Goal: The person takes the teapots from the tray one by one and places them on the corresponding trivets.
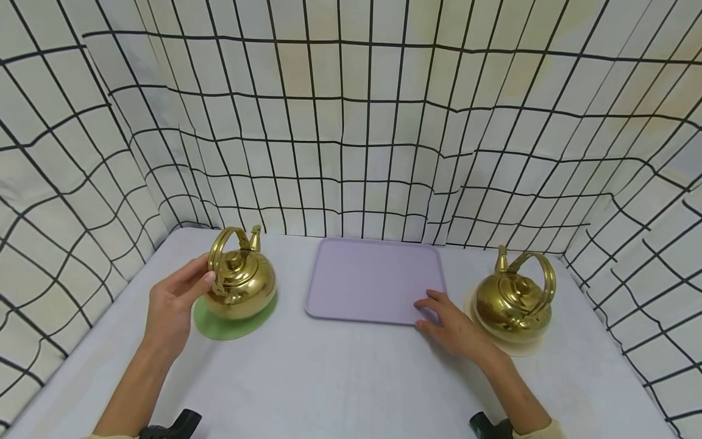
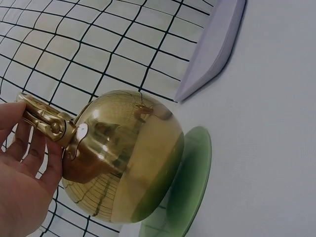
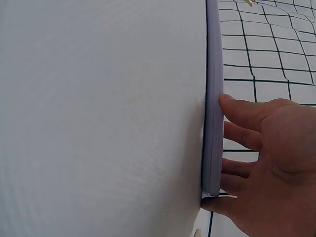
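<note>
A shiny brass kettle stands at the left, over a round green mat. My left hand grips its handle from the left, thumb in front and fingers behind. In the left wrist view the kettle is close over the green mat; whether they touch, I cannot tell. A flat lilac tray lies in the middle. At its right front corner is my right hand, fingers spread loosely. In the right wrist view the thumb touches the edge of the tray.
A second brass kettle stands on a pale round mat to the right of my right hand. White cloth with a black grid walls the back and both sides. The white tabletop spreads in front.
</note>
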`<state>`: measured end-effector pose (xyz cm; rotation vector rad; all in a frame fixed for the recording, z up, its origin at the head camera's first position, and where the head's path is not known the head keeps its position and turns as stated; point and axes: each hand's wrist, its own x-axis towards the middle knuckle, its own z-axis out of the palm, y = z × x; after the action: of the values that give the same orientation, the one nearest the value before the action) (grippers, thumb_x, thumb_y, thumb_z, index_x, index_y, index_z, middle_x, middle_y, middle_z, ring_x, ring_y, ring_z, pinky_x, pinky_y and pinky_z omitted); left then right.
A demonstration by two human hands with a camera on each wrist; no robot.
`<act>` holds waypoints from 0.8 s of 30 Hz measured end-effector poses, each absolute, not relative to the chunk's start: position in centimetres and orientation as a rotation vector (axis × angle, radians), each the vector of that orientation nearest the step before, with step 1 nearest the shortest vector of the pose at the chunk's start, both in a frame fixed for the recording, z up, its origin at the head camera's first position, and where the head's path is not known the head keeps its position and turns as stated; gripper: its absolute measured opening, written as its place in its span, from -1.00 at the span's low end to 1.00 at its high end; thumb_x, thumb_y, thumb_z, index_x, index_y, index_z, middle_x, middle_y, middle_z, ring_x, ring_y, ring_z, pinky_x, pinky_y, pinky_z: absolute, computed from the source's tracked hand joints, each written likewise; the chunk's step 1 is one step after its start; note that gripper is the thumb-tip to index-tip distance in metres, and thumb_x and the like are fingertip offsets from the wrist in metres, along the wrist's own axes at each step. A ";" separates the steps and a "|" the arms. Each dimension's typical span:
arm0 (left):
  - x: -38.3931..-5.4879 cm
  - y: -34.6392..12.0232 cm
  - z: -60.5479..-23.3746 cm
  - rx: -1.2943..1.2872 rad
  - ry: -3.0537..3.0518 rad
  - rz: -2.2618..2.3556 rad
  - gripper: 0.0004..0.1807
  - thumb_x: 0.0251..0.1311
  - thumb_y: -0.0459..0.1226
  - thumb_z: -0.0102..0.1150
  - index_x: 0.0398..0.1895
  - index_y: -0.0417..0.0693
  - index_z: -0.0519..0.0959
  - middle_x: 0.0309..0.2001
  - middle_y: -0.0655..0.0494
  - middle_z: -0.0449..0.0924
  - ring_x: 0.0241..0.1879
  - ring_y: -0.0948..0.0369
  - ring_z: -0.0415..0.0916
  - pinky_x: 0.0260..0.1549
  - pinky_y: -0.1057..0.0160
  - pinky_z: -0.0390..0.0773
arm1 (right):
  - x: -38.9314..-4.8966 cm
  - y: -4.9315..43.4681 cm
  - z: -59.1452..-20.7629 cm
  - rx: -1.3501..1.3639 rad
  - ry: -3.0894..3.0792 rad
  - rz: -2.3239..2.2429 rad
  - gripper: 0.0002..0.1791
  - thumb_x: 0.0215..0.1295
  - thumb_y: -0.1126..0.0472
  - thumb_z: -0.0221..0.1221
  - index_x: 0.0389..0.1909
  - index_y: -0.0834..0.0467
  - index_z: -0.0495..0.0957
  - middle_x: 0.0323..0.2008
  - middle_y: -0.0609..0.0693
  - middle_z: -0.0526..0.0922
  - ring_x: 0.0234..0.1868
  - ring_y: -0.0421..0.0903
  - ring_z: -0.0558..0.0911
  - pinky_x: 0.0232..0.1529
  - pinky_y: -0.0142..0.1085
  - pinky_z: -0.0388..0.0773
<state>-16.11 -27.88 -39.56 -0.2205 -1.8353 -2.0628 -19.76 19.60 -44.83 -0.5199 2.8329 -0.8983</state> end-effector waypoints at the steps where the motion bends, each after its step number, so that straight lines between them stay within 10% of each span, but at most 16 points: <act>1: -16.0 -28.0 -39.7 -0.227 -1.826 -2.068 -0.57 0.41 -0.54 0.11 0.31 -0.21 0.59 0.02 0.32 0.78 0.03 0.42 0.68 0.06 0.56 0.56 | -19.8 19.6 -44.9 -0.516 2.832 -0.898 -0.57 0.47 0.15 0.26 0.28 0.16 0.55 0.50 0.40 0.30 0.52 0.42 0.32 0.47 0.29 0.31; 18: -15.2 -28.4 -40.5 -0.122 -1.807 -2.018 -0.64 0.43 -0.53 0.09 0.23 -0.28 0.61 -0.04 0.25 0.77 -0.04 0.37 0.65 -0.01 0.53 0.58 | -19.7 19.6 -44.6 -0.514 2.838 -0.913 -0.51 0.45 0.12 0.28 0.32 0.20 0.52 0.50 0.43 0.29 0.52 0.44 0.32 0.47 0.30 0.31; 24: -15.3 -26.9 -39.6 -0.059 -2.043 -1.339 -0.56 0.37 -0.41 0.24 0.31 -0.15 0.58 0.06 0.45 0.50 0.11 0.46 0.46 0.04 0.61 0.42 | -19.9 19.1 -44.3 -0.515 2.935 -0.896 -0.37 0.40 0.09 0.34 0.39 0.22 0.44 0.52 0.41 0.26 0.51 0.43 0.34 0.46 0.28 0.34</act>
<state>-15.27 -26.87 -39.56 -0.0587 -2.0430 -1.3394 -19.89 19.11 -44.34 -0.5145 2.9354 -0.8957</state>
